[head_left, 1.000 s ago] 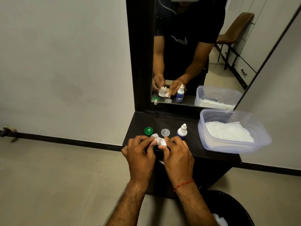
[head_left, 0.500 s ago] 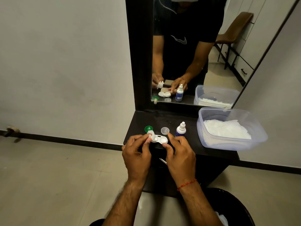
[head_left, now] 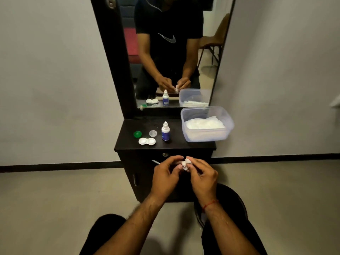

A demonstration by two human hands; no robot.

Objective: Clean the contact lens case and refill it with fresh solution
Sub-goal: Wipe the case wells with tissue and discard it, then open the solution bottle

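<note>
1. The right grip (head_left: pixel 202 178) is closed on a small crumpled tissue wad (head_left: pixel 185 164). The thumb and the first fingers pinch it from the right side, and the other fingers are curled below.
2. The left grip (head_left: pixel 165 176) is also closed on the wad. The forefinger bends over from above and the thumb comes from below, and both tips meet the left edge of the wad.
3. Both grips are held together in the air, in front of the desk (head_left: pixel 184 144) and lower than its top. The backs of both face the camera and the forearms reach forward side by side. On the right wrist there is a red thread (head_left: pixel 210 204).
4. The contact lens case (head_left: pixel 147 141) lies on the desk near its front edge, on the left part. Both wells are open and turned up, and no grip touches it.
5. Just behind the case lie a green cap (head_left: pixel 137 134) and a clear cap (head_left: pixel 153 133), apart from each other.
6. The solution bottle (head_left: pixel 165 132) stands upright just to the right of the clear cap, with its cap on.
7. A clear plastic box (head_left: pixel 206 138) with white tissues inside stands at the right end of the desk.
8. A dark bin (head_left: pixel 233 199) stands on the floor below the right forearm.
</note>
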